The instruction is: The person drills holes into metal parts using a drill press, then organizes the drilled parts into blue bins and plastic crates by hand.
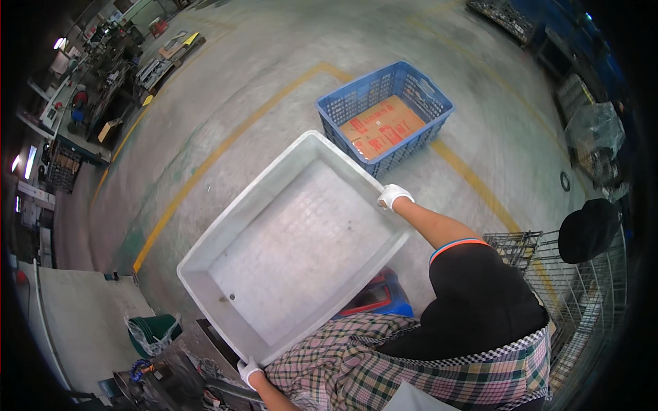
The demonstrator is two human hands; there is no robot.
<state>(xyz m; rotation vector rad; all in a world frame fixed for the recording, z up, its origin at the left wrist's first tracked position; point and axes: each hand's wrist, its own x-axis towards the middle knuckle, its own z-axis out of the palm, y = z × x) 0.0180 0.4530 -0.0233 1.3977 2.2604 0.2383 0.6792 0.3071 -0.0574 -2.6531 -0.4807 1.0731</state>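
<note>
holding a big empty grey tub [295,246] tilted above the concrete floor [274,89], left hand [249,372] and right hand [394,196], both gloved, clamp opposite rims. best to keep both grips firm and the tub level, clear of the blue crate [428,103].

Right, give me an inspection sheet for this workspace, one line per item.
Surface: grey concrete floor with yellow painted lines.
Job's things: large pale grey rectangular plastic tub, nearly empty, carried tilted.
Clutter: blue slotted plastic crate with orange cardboard inside; green bucket; wire racks at right.
Grips: left hand, white-gloved, grips the tub's near corner; right hand, white-gloved, grips its far rim.
Cables: nothing seen.
Surroundings: cluttered workbenches far left; wrapped goods far right.
</note>
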